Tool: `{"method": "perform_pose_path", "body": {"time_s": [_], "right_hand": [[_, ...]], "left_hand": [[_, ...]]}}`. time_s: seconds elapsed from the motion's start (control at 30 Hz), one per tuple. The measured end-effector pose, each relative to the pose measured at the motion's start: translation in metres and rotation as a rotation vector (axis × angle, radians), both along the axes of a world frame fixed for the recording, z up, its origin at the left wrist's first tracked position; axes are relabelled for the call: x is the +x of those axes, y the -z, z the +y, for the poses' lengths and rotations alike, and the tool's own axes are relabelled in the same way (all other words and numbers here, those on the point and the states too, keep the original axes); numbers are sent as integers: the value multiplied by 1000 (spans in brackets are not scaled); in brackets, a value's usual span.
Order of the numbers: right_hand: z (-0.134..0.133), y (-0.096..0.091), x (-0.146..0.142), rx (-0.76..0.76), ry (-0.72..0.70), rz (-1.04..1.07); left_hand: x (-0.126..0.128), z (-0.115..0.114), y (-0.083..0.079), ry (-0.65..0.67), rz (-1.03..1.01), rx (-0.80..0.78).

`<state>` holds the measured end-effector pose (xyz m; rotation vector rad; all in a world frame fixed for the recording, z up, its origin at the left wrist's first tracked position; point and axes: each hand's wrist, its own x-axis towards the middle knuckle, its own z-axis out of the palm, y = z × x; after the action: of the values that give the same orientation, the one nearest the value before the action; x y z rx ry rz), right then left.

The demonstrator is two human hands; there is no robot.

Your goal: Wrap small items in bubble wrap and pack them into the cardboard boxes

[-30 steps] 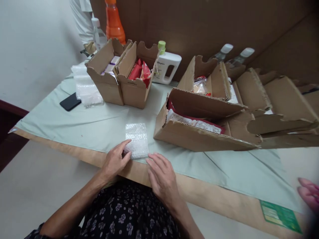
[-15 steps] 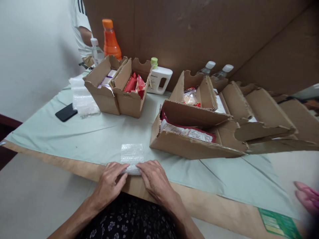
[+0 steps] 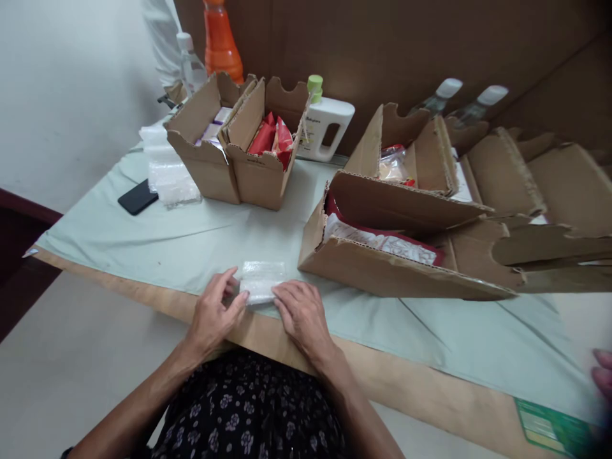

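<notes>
A small piece of bubble wrap (image 3: 261, 280) lies folded over on the pale green cloth (image 3: 191, 245) near the table's front edge. My left hand (image 3: 217, 312) grips its left end with thumb and fingers. My right hand (image 3: 301, 315) presses on its right end with the fingers curled down onto it. Both hands sit side by side at the table's edge.
Open cardboard boxes (image 3: 239, 150) with red packets stand at the back left, a larger flat box (image 3: 396, 255) to the right. A black phone (image 3: 138, 196), a stack of bubble wrap (image 3: 167, 172), a white jug (image 3: 325, 127), an orange bottle (image 3: 220, 44). Another person's fingers (image 3: 603, 373) show at far right.
The bubble wrap lay flat a second ago; both hands have since folded its near part over, so it is now shorter and thicker. The camera also shifted.
</notes>
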<state>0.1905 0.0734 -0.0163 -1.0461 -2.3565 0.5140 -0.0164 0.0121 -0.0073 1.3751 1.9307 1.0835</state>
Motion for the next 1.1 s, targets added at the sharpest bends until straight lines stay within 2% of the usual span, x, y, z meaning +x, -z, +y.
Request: {"method": "perform_pose_path", "body": {"time_s": [0.07,0.17,0.23,0.3,0.43,0.53,0.73,0.93,1.1], "right_hand": [[1,-3,1,-85,29,69],[-6,-14,2,-233,66,156],[-14,-21,2,-348,58,199],[-24,-27,3,-460,42,228],[-40,-29,14,-548,85,251],[-45,-24,28,-521,140,296],[-48,-15,41,-442,228,429],[-50,-17,34,-441,160,375],[-47,-17,43,-403,226,332]], "left_hand": [[2,-13,-5,-93,-292,-46],[10,-24,-12,-112,-749,-138],[17,-23,-16,-143,-937,-168],[25,-19,-19,-191,-1036,-190],[38,-13,-19,-195,-1121,-218],[44,-13,-14,-155,-1103,-178],[52,-16,-15,-54,-1130,-244],[58,-16,-12,-27,-1224,-318],[61,-13,-12,-36,-1231,-236]]}}
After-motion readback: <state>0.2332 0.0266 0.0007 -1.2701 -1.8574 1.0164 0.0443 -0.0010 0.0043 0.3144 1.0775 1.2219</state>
